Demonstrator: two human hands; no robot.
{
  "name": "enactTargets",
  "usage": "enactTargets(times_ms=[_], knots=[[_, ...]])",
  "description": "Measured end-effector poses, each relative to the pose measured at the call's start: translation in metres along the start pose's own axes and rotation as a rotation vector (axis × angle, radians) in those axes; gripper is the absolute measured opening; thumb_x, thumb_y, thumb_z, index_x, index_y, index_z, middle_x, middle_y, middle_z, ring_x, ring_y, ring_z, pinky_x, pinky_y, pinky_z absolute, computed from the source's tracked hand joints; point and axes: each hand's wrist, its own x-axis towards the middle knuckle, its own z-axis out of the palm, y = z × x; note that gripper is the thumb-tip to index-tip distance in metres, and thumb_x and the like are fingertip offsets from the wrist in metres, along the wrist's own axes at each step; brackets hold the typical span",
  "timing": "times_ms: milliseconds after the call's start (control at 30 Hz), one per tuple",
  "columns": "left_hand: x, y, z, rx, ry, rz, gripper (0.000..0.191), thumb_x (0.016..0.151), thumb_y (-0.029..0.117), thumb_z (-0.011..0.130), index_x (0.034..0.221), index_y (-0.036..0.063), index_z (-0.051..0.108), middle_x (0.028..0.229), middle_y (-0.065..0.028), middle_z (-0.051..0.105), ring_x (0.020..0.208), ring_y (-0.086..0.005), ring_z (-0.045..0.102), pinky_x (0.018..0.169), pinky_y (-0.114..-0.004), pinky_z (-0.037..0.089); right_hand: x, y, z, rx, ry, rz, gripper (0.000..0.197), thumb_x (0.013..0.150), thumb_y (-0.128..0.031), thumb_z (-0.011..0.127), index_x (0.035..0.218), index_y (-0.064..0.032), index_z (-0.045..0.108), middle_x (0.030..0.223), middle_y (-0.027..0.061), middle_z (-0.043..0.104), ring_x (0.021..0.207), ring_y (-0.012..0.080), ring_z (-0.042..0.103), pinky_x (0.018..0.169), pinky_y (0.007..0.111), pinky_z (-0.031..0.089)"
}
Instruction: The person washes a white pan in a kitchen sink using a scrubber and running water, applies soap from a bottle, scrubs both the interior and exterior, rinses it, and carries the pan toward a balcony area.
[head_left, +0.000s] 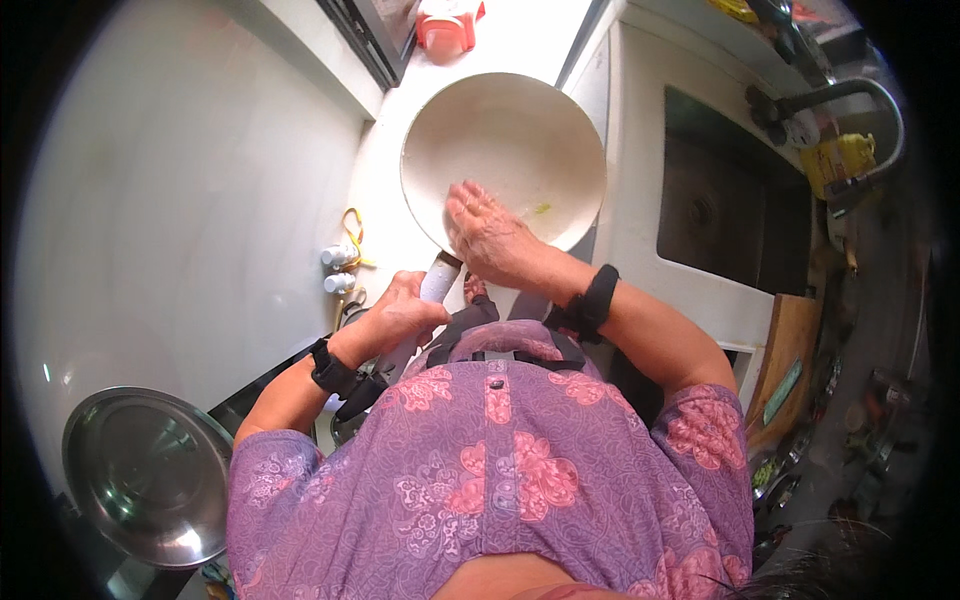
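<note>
A deep, cream-coloured pan (517, 135) is held out before me, its inside facing up. My left hand (401, 311) is wrapped around its pale grey handle (439, 281). Over the near inner wall of the pan lies my right hand (487, 232), back upward, fingers extended close together and slightly blurred. Its palm is hidden, so I cannot tell if anything is under it. A small yellow-green scrap (543, 208) sticks to the pan's inside, right of those fingers.
A dark sink (701, 214) with a curved faucet (892, 112) is set in the white counter at right, with a wooden cutting board (784, 360) nearer me. A shiny metal basin (150, 480) stands at lower left. Small white bottles (340, 283) lie by the left wall; a red-and-white object (448, 30) sits ahead.
</note>
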Motion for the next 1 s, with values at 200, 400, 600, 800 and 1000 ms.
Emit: enactTargets(times_ms=[200,400,600,800,1000], knots=[[0.0,-0.021,-0.039,-0.104,0.051,-0.037,0.017,0.068,0.007,0.064,0.073,0.0002,0.048,0.057,-0.005,0.052,0.042,-0.0129,0.051,0.038,-0.027,0.039,0.08,0.012,-0.018,0.327,0.049,0.415,0.028,0.08,-0.008,0.052,0.105,0.0022,0.057,0.097,0.0211,0.06,0.089,0.0361,0.059,0.081,0.041,0.048],[0.017,-0.011,-0.068,-0.032,0.045,-0.052,0.017,0.068,0.005,0.064,0.074,-0.0018,0.05,0.056,-0.0047,0.051,0.042,-0.0131,0.05,0.038,-0.027,0.038,0.152,0.014,0.027,0.387,0.252,0.128,0.018,0.078,-0.003,0.05,0.094,0.0024,0.056,0.102,0.0207,0.055,0.095,0.036,0.053,0.084,0.042,0.044],[0.043,-0.001,-0.116,-0.048,0.078,-0.04,0.018,0.066,0.006,0.062,0.075,-0.0039,0.049,0.054,-0.0059,0.053,0.043,-0.0136,0.051,0.039,-0.028,0.04,0.147,0.025,0.041,0.218,-0.095,-0.379,0.004,0.071,-0.006,0.052,0.073,-0.0025,0.055,0.077,0.012,0.049,0.08,0.0247,0.049,0.077,0.034,0.04],[0.07,0.009,-0.162,-0.071,0.097,-0.055,0.018,0.067,0.007,0.061,0.076,-0.0038,0.049,0.056,-0.0049,0.053,0.043,-0.013,0.052,0.038,-0.027,0.041,0.177,0.069,0.024,0.246,-0.496,-0.054,0.02,0.067,0.0,0.052,0.085,0.0009,0.062,0.088,0.0154,0.061,0.095,0.0289,0.056,0.081,0.042,0.045],[0.092,0.034,-0.194,-0.052,0.067,-0.025,0.018,0.067,0.006,0.061,0.075,-0.0037,0.049,0.054,-0.0058,0.053,0.042,-0.014,0.052,0.038,-0.028,0.039,0.256,0.109,0.036,0.012,0.065,0.019,0.051,0.074,-0.001,0.048,0.124,0.006,0.045,0.131,0.0251,0.042,0.126,0.04,0.037,0.106,0.045,0.029]])
